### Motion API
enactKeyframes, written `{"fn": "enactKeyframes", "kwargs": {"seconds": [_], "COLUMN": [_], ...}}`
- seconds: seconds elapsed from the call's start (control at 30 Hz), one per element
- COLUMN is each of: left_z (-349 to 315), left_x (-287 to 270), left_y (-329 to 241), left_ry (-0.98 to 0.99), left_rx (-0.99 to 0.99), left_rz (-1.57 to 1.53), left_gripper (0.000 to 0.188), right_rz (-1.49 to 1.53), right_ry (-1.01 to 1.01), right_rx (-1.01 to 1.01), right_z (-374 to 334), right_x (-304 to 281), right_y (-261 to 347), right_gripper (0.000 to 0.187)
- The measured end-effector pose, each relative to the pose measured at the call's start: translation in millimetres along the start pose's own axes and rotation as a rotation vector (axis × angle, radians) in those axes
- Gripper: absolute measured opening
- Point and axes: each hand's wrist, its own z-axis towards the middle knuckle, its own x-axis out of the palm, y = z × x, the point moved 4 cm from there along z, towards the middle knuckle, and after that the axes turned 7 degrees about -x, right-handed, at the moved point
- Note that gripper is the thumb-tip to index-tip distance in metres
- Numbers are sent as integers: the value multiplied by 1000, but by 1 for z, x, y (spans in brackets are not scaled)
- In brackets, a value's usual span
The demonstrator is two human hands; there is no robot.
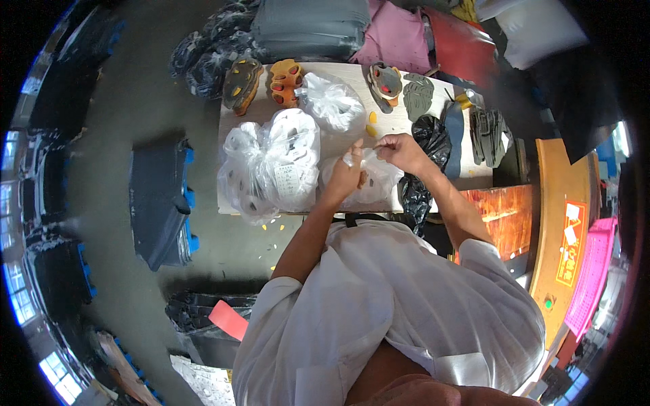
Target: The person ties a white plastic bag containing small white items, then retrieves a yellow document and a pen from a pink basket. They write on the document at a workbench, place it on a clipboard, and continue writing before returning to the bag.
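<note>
At the near edge of the table (345, 70), a clear plastic bag (382, 177) sits between my hands. My left hand (347, 170) is closed at the bag's upper left, with some white plastic at its fingers. Thumb and fingertips of my right hand (405, 153) pinch the plastic at the bag's top. Something brown shows beside the left hand; its kind is hidden. To the left stands a large knotted clear bag (274, 162) of white cut pieces. Behind it is another tied clear bag (332, 101).
Brown stacked cut pieces (242, 84), orange-brown pieces (286, 80) and grey ones (418, 95) line the far side. A black plastic bag (433, 139) lies at the right by dark stacked pieces (489, 137). Grey sheets (311, 30) stand beyond. A pink basket (590, 277) is far right.
</note>
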Motion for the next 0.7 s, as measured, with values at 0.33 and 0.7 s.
{"fn": "enactKeyframes", "kwargs": {"seconds": [0.33,0.7], "left_z": [-20,-25], "left_x": [1,29], "left_y": [-19,-15], "left_ry": [-1,-769], "left_rx": [300,533], "left_rz": [445,910], "left_gripper": [55,26], "right_rz": [117,-151], "right_ry": [269,528], "right_rx": [-167,-355], "right_z": [-17,57], "right_x": [7,41], "right_y": [-19,-40], "right_gripper": [19,25]}}
